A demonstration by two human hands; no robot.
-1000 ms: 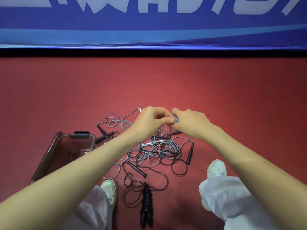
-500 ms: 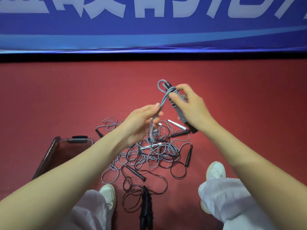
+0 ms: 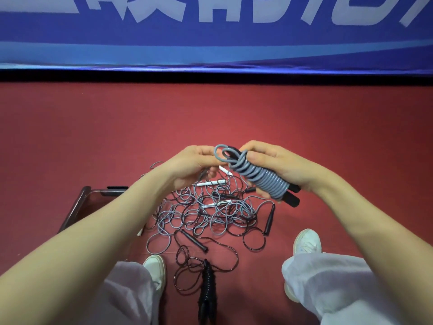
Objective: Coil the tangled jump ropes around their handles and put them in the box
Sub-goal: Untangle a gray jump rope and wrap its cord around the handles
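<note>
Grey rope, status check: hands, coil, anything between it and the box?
Right hand grips grey rope, coiled round its black handles. Left hand pinches its end loop. Box at left, partly hidden; tangled pile on floor below.

From my station I log a red floor (image 3: 70,137) spanning the field from 9 o'clock to 3 o'clock. It is bounded at 12 o'clock by a black strip (image 3: 210,76), and above that hangs a blue banner (image 3: 351,36) with large white lettering (image 3: 218,8) cut off by the top edge and a paler blue band (image 3: 210,53) along its lower part. At 7 o'clock I note a white shoe (image 3: 155,268) under a pale trouser leg (image 3: 121,296); a second white shoe (image 3: 307,242) sits at 5 o'clock, likewise under a second pale trouser leg (image 3: 339,282).
</note>
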